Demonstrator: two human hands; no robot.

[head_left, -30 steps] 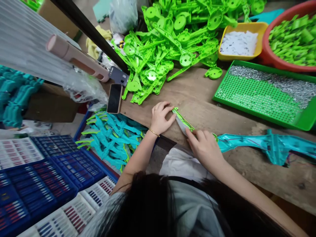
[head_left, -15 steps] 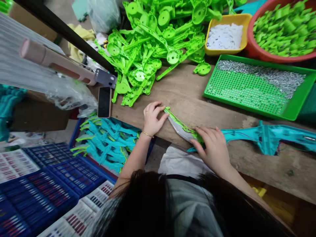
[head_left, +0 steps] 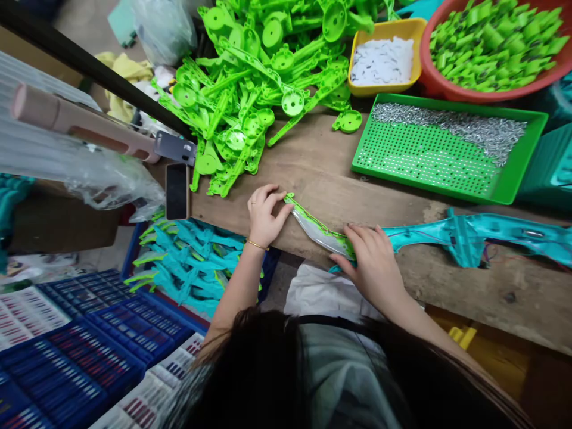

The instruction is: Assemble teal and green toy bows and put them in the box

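A long, narrow piece with a bright green edge and a clear curved plastic blade point(head_left: 319, 233) lies at the front of the wooden bench. My left hand point(head_left: 264, 215) pinches its far-left tip between thumb and fingers. Around the other end, where green meets turquoise, my right hand point(head_left: 373, 256) is closed, covering the join. From under that hand a turquoise plastic shell point(head_left: 460, 237) runs off to the right, its hollow inner side up, with thin wires in it. Whether the blade piece and the shell are joined is hidden.
A heap of green plastic parts point(head_left: 250, 89) covers the back of the bench. A green perforated tray point(head_left: 415, 149) holds small metal screws. Behind it stand a yellow tub point(head_left: 357, 89) and a red basin point(head_left: 473, 92). A phone point(head_left: 177, 190) lies left, above a crate of turquoise pieces point(head_left: 187, 262).
The whole view has shifted, so the bench things sit a little further left. Both hands keep the same hold on the blade piece.
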